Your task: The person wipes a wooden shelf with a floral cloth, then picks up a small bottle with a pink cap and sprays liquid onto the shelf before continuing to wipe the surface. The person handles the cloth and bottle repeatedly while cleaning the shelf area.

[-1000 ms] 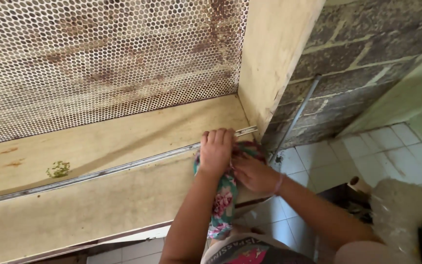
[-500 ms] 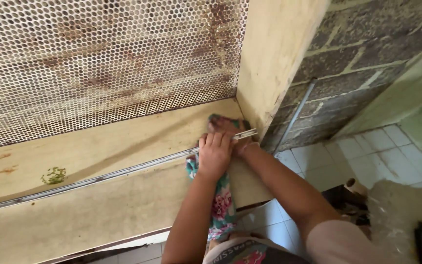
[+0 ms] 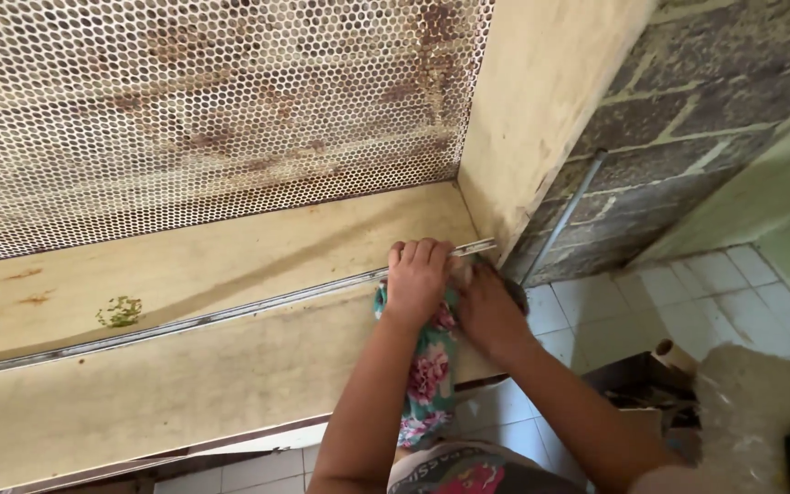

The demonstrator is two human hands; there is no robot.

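Observation:
My left hand (image 3: 416, 279) presses flat on a floral cloth (image 3: 430, 366), green with pink flowers, against the pale wooden ledge (image 3: 185, 366), with its fingertips on the metal rail (image 3: 185, 323). Close beside it on the right, my right hand (image 3: 486, 306) rests on the same cloth near the rail's end. The cloth hangs down over the ledge's front edge. Most of the cloth under the hands is hidden.
A rusty perforated metal screen (image 3: 203, 119) stands behind the ledge. A wooden post (image 3: 550, 101) and a dark brick wall (image 3: 678, 119) with a thin pipe (image 3: 564, 215) are to the right. White floor tiles (image 3: 660, 302) lie below. A green stain (image 3: 121, 311) marks the ledge.
My right hand has drawn back from the far corner behind the rail to the near side, beside my left hand. My left hand has stayed on the cloth.

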